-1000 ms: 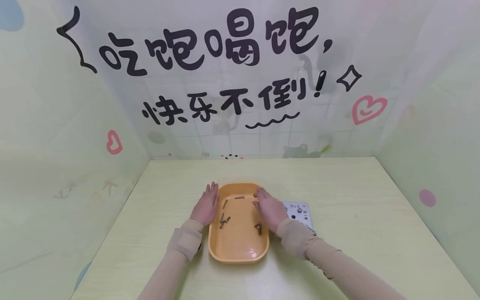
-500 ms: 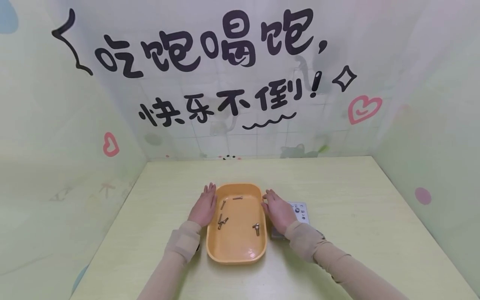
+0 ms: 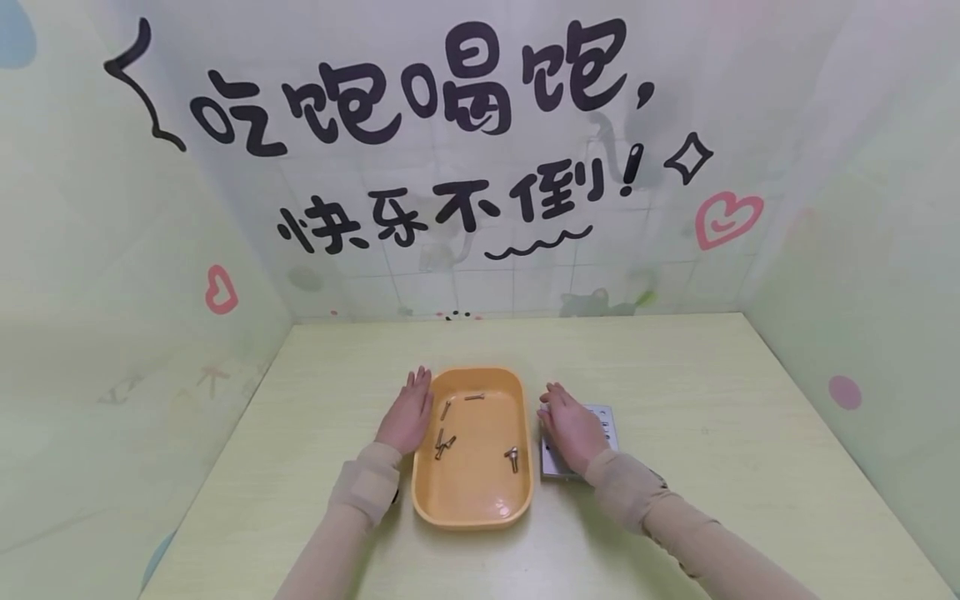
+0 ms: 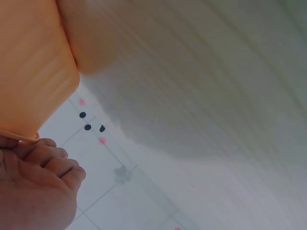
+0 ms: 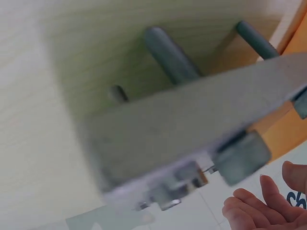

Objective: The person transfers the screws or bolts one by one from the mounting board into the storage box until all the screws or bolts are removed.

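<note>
An orange tray (image 3: 480, 496) with rounded corners stands in the middle of the table. Along its left rim lies my left hand (image 3: 407, 417), fingers straight; in the left wrist view the fingertips touch the rim. Inside the tray, loose screws (image 3: 444, 447) lie at the left and top, and a small cluster of screws (image 3: 513, 458) at the right. My right hand (image 3: 573, 429) is apart from the tray, over a silvery metal plate (image 3: 555, 465) that it partly hides. The right wrist view shows its relaxed fingers (image 5: 249, 211) holding nothing, beside the plate's edge.
Leg-like posts (image 5: 170, 55) stick out under the plate, and bolt heads stand on its face. The plate sits close to the tray's right side. Printed walls enclose the table (image 3: 712, 433) at the back, left and right.
My right hand has left the tray's right rim and moved right, over the metal plate. The left hand stays at the left rim. The tray shifted slightly left in view as the camera turned.
</note>
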A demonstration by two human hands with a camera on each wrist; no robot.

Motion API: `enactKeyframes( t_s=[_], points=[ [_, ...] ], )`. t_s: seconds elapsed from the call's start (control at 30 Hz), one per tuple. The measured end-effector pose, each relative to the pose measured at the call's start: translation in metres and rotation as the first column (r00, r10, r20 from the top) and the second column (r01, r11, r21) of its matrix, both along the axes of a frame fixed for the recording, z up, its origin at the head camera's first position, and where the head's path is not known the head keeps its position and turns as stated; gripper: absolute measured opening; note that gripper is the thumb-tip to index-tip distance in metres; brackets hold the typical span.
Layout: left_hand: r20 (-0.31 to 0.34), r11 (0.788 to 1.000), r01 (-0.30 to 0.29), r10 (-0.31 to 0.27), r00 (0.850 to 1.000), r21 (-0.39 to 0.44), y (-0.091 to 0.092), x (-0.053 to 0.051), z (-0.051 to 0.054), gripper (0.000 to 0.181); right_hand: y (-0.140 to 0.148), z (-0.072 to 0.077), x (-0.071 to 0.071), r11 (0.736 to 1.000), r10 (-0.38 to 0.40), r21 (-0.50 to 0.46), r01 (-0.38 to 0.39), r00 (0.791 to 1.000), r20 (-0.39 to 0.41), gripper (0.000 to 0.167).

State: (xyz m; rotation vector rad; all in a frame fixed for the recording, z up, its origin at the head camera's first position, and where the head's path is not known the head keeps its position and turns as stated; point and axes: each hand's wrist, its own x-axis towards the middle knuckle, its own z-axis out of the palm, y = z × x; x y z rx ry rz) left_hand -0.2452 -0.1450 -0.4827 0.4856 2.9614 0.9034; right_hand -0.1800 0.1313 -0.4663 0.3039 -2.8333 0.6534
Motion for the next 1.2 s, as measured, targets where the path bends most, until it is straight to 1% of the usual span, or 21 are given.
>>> enactKeyframes(
  t_s=[0.17, 0.3, 0.53, 0.83, 0.93, 1.03, 1.2],
  points=[
    [-0.001, 1.0, 0.006, -0.006, 1.0, 0.0, 0.0, 0.0, 0.001, 0.051, 0.009, -0.002, 0.006, 1.0, -0.019, -0.006, 0.019, 1.0, 0.009, 0.022],
    [-0.004, 1.0, 0.009, -0.009, 1.0, -0.002, -0.001, -0.001, 0.001, 0.051, 0.018, -0.001, 0.013, 0.999, -0.032, 0.013, 0.032, 0.999, -0.01, 0.022],
    [0.007, 1.0, -0.004, 0.004, 1.0, -0.001, -0.001, -0.001, 0.001, 0.051, 0.03, -0.006, 0.023, 0.999, -0.037, 0.024, 0.037, 0.999, 0.012, 0.023],
    [0.013, 1.0, -0.011, 0.011, 1.0, -0.003, 0.001, 0.0, 0.0, 0.051, 0.039, -0.01, 0.035, 1.0, -0.006, 0.013, 0.007, 0.998, -0.067, 0.025],
    [0.009, 1.0, -0.009, 0.009, 1.0, 0.006, 0.0, 0.0, 0.0, 0.051, 0.041, -0.01, 0.04, 1.0, -0.001, 0.014, 0.002, 0.997, -0.081, 0.019],
    [0.003, 1.0, -0.006, 0.006, 1.0, 0.013, 0.0, 0.001, 0.0, 0.051, 0.044, -0.009, 0.046, 1.0, -0.001, 0.02, 0.003, 0.996, -0.092, 0.017],
    [0.006, 1.0, -0.008, 0.008, 1.0, 0.013, 0.001, 0.002, 0.001, 0.051, 0.052, -0.008, 0.053, 0.999, -0.02, 0.025, 0.022, 0.997, -0.081, 0.016]
  ],
)
